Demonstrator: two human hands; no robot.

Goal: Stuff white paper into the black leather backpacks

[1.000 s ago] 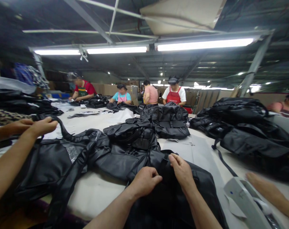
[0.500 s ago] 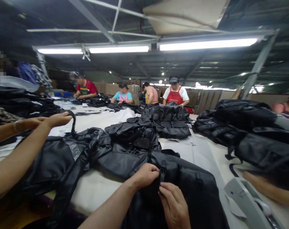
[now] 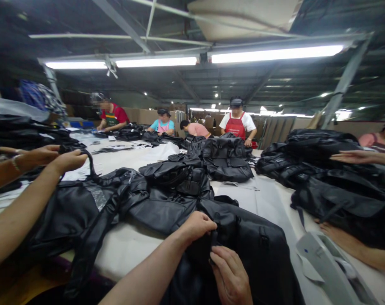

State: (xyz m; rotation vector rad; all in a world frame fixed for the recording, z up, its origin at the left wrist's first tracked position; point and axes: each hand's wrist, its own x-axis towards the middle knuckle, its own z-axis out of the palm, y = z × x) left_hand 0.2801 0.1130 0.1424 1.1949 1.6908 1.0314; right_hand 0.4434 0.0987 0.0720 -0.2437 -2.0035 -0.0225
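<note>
In front of me a black bag [image 3: 258, 254] with straps and buckles lies on the pale table [image 3: 271, 203]. My left hand [image 3: 198, 224] pinches a narrow black strap [image 3: 214, 238] at its upper part, beside a buckle. Just below, my right hand [image 3: 232, 271] has its fingers closed on the lower part of the same strap. Both hands rest close to the bag's surface. The strap's far end is hidden behind my right fingers.
At left, a co-worker's hands [image 3: 67, 161] hold a strap of another black bag [image 3: 68, 207]. More black bags [image 3: 230, 156] cover the table ahead. On the right, another person's hands reach around a bag pile [image 3: 325, 148], near a grey-white device [image 3: 332, 271]. Several people stand across the table.
My left hand has moved slightly up and right along the strap. The right co-worker's upper hand has come into view, with the bag there shifted left. The left co-worker's hands moved left.
</note>
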